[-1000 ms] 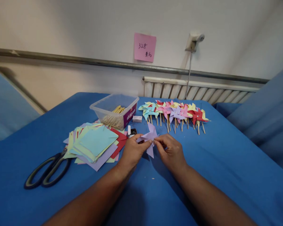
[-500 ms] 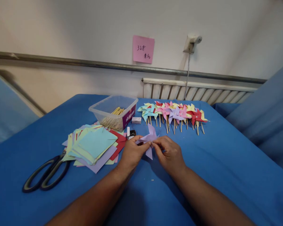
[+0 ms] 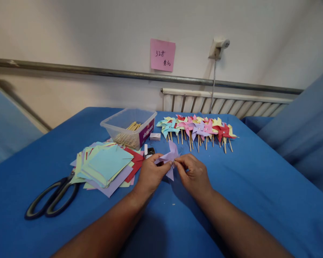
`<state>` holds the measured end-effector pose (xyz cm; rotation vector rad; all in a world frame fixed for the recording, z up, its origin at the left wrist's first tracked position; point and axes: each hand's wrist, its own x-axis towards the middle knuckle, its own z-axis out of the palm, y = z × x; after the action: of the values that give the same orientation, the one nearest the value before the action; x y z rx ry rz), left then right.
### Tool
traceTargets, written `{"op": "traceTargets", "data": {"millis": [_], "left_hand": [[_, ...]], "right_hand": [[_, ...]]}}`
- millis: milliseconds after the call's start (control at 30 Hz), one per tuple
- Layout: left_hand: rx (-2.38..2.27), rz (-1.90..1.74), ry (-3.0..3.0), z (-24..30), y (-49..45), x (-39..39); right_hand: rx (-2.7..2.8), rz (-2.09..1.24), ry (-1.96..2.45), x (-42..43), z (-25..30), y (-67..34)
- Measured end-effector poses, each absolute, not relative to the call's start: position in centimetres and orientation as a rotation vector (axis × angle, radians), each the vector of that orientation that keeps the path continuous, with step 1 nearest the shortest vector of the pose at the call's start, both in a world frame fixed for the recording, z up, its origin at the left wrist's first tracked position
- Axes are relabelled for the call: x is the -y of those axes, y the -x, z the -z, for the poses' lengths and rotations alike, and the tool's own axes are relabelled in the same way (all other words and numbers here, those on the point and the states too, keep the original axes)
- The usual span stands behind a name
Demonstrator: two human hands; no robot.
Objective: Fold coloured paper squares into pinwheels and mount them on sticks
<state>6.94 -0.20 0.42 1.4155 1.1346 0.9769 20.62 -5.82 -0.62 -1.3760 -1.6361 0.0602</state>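
A light purple paper pinwheel (image 3: 171,154) is held above the blue cloth, between my two hands. My left hand (image 3: 154,172) grips it from the left, with the thumb pressed near its centre. From the other side my right hand (image 3: 194,173) reaches to that centre, thumb and index finger pinched together. Whatever sits between those right fingertips is too small to make out. Close behind my left hand are a small dark box with black contents (image 3: 150,152) and a white piece beside it. A stack of coloured paper squares (image 3: 109,165) lies to the left.
Black-handled scissors (image 3: 54,197) lie partly beneath the paper stack. Behind it stands a clear plastic tub (image 3: 118,123) of thin sticks, with a small white box (image 3: 155,136) alongside. Several finished pinwheels (image 3: 197,129) on sticks rest at the back right. The blue cloth (image 3: 244,200) covers the table.
Both hands stay almost in place at the pinwheel's centre, the right fingertips shifting very slightly. The whole view has moved a little.
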Motion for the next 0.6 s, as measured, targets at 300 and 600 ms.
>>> {"op": "traceTargets", "data": {"millis": [300,600], "left_hand": [[-1.137,-1.009,-1.554,-0.35,-6.75,0.46],[-1.159,-1.018,-1.641,-0.37,-6.96,0.71]], "right_hand": [[1.625,-0.067,1.377,5.88,0.74,-20.54],[1.600,-0.092,1.402,5.96,0.69,-20.46]]}}
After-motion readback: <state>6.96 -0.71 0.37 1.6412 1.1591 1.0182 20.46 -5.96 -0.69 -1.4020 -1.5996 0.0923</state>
